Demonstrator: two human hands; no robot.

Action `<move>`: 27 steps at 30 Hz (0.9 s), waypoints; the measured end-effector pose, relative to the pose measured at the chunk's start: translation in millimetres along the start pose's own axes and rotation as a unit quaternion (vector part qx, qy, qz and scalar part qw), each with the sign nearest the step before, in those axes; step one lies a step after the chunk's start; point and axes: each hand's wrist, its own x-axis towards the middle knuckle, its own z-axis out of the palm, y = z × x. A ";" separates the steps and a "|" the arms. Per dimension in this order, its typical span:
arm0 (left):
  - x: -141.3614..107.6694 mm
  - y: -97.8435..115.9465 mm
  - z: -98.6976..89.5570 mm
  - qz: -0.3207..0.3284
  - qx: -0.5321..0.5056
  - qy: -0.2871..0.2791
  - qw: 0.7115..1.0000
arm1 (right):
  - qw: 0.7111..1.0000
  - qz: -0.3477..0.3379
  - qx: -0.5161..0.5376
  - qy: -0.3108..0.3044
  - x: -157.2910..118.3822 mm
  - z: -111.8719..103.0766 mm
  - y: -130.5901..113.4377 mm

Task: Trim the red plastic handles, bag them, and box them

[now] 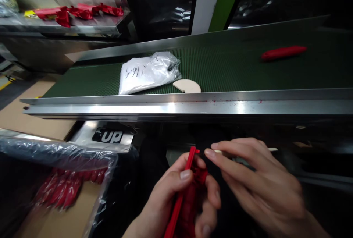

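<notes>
My left hand (176,194) is wrapped round a red folded item (180,208), with its thumb against a straight red edge that points up and away from me. Just right of the item's top end, my right hand (256,179) pinches a thin pale object (217,151) between thumb and fingers; only its tip shows there, and a pale end (273,149) sticks out behind the knuckles. A small gap separates the right fingertips from the red item. The lower part of the red item is cut off by the frame's bottom edge.
On the green conveyor (220,72) lie a marked white plastic bag (146,72), a cream curved piece (188,85) and a red item (284,52). Its metal rail (165,106) runs before my hands. A plastic-lined box (82,208) holds red packets, lower left; more red pieces (82,11) lie upper left.
</notes>
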 end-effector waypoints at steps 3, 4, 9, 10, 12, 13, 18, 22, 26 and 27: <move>4.1 -0.4 -10.0 -0.002 -0.010 -0.064 0.998 | 1.000 0.002 -0.012 -0.005 0.4 -0.4 -0.4; 5.5 -0.6 -13.8 -0.002 -0.015 -0.086 0.996 | 1.000 0.000 -0.016 -0.007 0.5 -0.5 -0.4; 6.8 -1.0 -15.7 -0.006 -0.020 -0.098 0.995 | 1.000 -0.005 -0.008 -0.003 -1.3 0.7 1.9; 6.1 -0.7 -12.7 -0.009 -0.018 -0.082 0.996 | 1.000 -0.004 -0.008 -0.003 -2.2 1.1 2.6; 5.1 0.0 -7.5 -0.013 -0.010 -0.038 0.999 | 1.000 -0.006 -0.010 -0.006 -3.8 1.2 3.5; 5.1 0.1 -6.5 -0.013 -0.007 -0.025 1.000 | 1.000 -0.007 -0.010 -0.006 -4.3 0.9 3.8; 10.0 -3.9 -16.3 -0.002 -0.013 -0.094 0.995 | 1.000 -0.004 -0.012 -0.015 -4.3 -0.9 4.8; 9.6 -5.3 -10.6 -0.011 -0.019 -0.056 0.998 | 1.000 -0.015 -0.018 0.000 -7.4 0.7 6.8; 5.9 -4.1 1.1 -0.039 -0.042 0.037 0.998 | 0.998 -0.032 -0.044 -0.008 -14.4 0.9 9.6; 5.3 -4.5 0.3 -0.051 -0.045 0.038 0.997 | 0.998 -0.031 -0.044 -0.012 -15.5 0.3 10.3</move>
